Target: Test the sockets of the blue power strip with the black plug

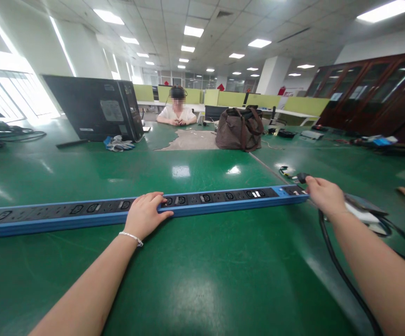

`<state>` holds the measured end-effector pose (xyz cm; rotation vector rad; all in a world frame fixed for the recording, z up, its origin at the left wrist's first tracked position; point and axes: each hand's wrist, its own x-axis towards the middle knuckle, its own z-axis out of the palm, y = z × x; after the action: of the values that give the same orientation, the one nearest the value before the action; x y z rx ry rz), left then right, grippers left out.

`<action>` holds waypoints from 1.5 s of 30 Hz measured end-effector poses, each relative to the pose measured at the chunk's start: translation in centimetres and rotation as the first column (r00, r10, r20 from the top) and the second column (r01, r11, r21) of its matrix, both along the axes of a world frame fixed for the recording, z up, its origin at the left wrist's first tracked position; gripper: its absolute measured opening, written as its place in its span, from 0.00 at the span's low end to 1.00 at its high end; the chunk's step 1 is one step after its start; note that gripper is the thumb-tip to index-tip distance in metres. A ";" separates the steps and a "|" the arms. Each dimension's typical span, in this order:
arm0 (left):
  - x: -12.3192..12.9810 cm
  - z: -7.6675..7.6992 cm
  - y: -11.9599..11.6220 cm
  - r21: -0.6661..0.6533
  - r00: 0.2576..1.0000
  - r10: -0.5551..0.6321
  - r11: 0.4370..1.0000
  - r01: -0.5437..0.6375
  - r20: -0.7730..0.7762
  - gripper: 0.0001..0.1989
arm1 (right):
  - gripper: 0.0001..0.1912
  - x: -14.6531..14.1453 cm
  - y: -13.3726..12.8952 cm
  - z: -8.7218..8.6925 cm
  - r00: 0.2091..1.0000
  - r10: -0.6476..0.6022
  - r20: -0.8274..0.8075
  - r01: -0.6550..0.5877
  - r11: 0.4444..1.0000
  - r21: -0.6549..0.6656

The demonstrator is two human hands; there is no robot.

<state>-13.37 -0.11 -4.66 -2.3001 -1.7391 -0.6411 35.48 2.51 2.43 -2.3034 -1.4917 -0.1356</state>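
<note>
A long blue power strip [216, 210] with black sockets along its top lies across the green table and runs out of view at the left. My left hand [146, 212] is closed over its middle, fingers on the top and thumb along the near side. At the strip's right end, my right hand [324, 195] pinches a black plug [302, 177], which shows just past the fingertips. From below that hand a thick black cable [331, 254] hangs towards me. Whether the cable joins the plug or the strip is hidden by the hand.
A black computer case [94, 109] stands at the back left, with work gloves [118, 143] beside it. A brown bag [239, 128] sits at the far middle. Across the green table [202, 284] sits another person [177, 112]. Cables and a white device [363, 212] lie near my right forearm.
</note>
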 end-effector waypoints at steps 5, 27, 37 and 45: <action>-0.1 0.0 0.0 -0.004 1.000 -0.005 1.000 0.005 0.012 0.19 | 0.23 -2.6 0.2 -0.7 0.971 0.192 -0.144 -0.193 0.981 0.003; 0.0 -0.1 -0.1 -0.008 1.000 -0.001 1.000 0.001 0.022 0.19 | 0.23 -4.2 1.5 -2.6 0.981 0.188 0.043 -0.178 0.968 -0.174; -0.1 -0.3 -0.1 -0.010 1.000 -0.006 1.000 0.006 0.019 0.19 | 0.22 -5.0 1.9 -2.8 0.968 0.212 0.138 -0.164 0.941 -0.294; -0.1 -0.2 -0.1 -0.009 1.000 -0.004 1.000 0.004 -0.011 0.20 | 0.22 -5.0 1.7 -3.4 0.960 0.208 0.185 -0.141 0.937 -0.318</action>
<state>-13.44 -0.22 -4.84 -2.3092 -1.7366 -0.6222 30.47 4.24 -1.00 -2.4356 -1.9412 -0.1182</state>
